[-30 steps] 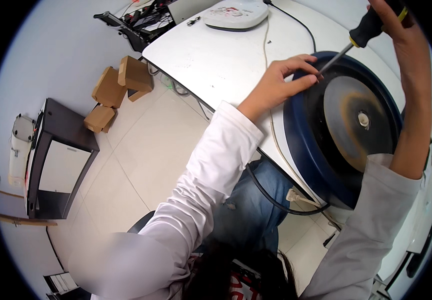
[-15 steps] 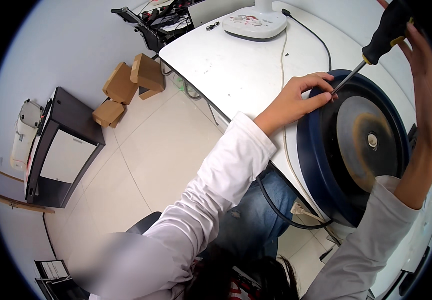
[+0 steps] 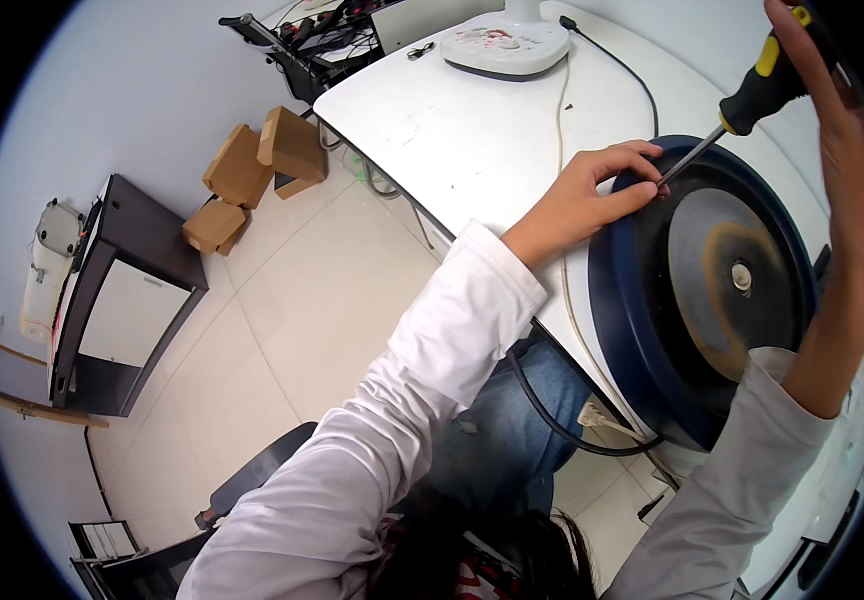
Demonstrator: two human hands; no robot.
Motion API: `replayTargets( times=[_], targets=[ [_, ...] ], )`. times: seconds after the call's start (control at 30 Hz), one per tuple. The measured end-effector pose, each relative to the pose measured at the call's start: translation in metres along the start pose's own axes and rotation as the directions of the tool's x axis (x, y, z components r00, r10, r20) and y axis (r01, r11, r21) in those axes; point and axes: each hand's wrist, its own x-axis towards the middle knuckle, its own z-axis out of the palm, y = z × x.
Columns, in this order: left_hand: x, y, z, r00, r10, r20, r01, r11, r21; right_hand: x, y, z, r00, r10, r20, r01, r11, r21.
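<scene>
A round dark-blue appliance (image 3: 620, 330) with a black inside and a grey, brown-stained heating plate (image 3: 697, 290) lies at the table's right side. My left hand (image 3: 592, 195) rests at its far-left rim, thumb and fingertips closed around the tip end of a screwdriver (image 3: 692, 160). The screwdriver slants down to the left, its tip hidden by the fingertips. Its black and yellow handle is in my right hand (image 3: 847, 130), with one finger stretched up along it; part of that hand runs into the dark picture edge.
The appliance stands on a white table (image 3: 472, 150). Behind is a white device base (image 3: 507, 45) with a black cable (image 3: 627, 70). A pale cord (image 3: 564, 280) runs beside the appliance, and a black cable (image 3: 552, 415) loops below the edge. Cardboard boxes (image 3: 292, 145) and a cabinet (image 3: 137, 300) stand left.
My right hand has shifted and turned about the screwdriver handle, which shows more yellow now. The left fingertips stay at the tip. The whole view has moved slightly.
</scene>
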Motion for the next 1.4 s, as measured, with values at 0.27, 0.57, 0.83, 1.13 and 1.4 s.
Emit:
replayTargets(
  times=[0.27, 0.57, 0.83, 1.13, 1.4],
  targets=[
    [0.000, 0.000, 0.001, 0.999, -0.046, 0.011, 0.047, 0.997, -0.068, 0.000, 0.004, 0.006, 0.998, 0.002, -0.067, -0.014, 0.983, -0.181],
    [-0.001, 0.001, 0.000, 0.999, -0.018, 0.026, 0.018, 1.000, 0.014, -0.015, 0.023, -0.035, 0.990, 0.037, 0.138, -0.054, 0.991, 0.125],
    [0.001, -0.002, 0.001, 1.000, -0.008, 0.019, 0.008, 0.999, 0.037, -0.010, 0.019, -0.024, 0.999, 0.006, 0.039, -0.012, 0.989, 0.150],
    [0.000, 0.002, 0.001, 1.000, -0.022, 0.010, 0.022, 0.998, 0.055, -0.006, 0.008, -0.012, 0.996, 0.017, 0.088, -0.036, 0.975, 0.220],
    [0.000, 0.002, -0.002, 0.999, -0.050, 0.013, 0.050, 0.999, -0.002, 0.001, -0.026, -0.012, 0.952, 0.154, 0.265, -0.184, 0.978, 0.096]
  ],
)
